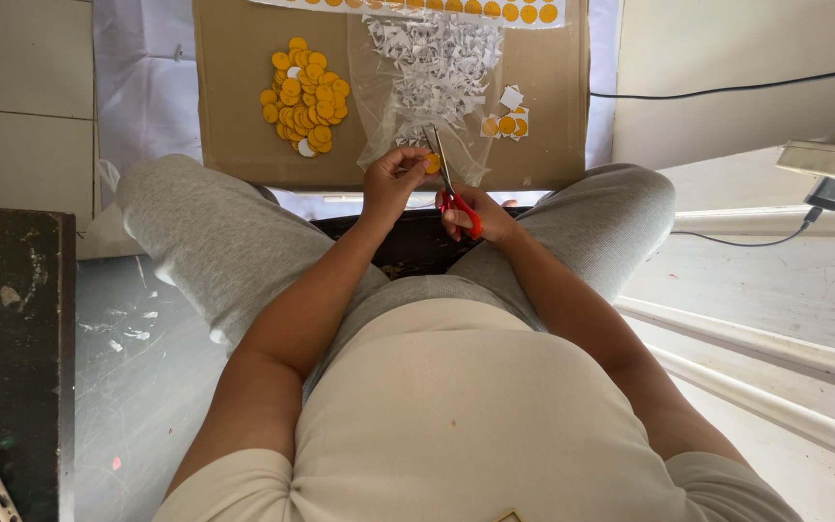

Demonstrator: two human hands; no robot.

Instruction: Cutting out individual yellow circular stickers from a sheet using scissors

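My left hand (393, 179) pinches a small yellow paper disc (431, 163) at its fingertips. My right hand (474, 215) grips red-handled scissors (450, 188), whose blades point up at the disc and touch its edge. Both hands hover over the near edge of a brown cardboard sheet (244, 106). A heap of cut yellow discs (305, 95) lies on the cardboard to the left. White paper scraps (440, 60) sit on a clear plastic bag in the middle.
A strip of uncut yellow circles (456, 10) lies along the cardboard's far edge, and a few square-cut yellow pieces (505, 122) lie to the right. A dark table (7, 329) stands at left, with a cable (727, 89) and white steps at right.
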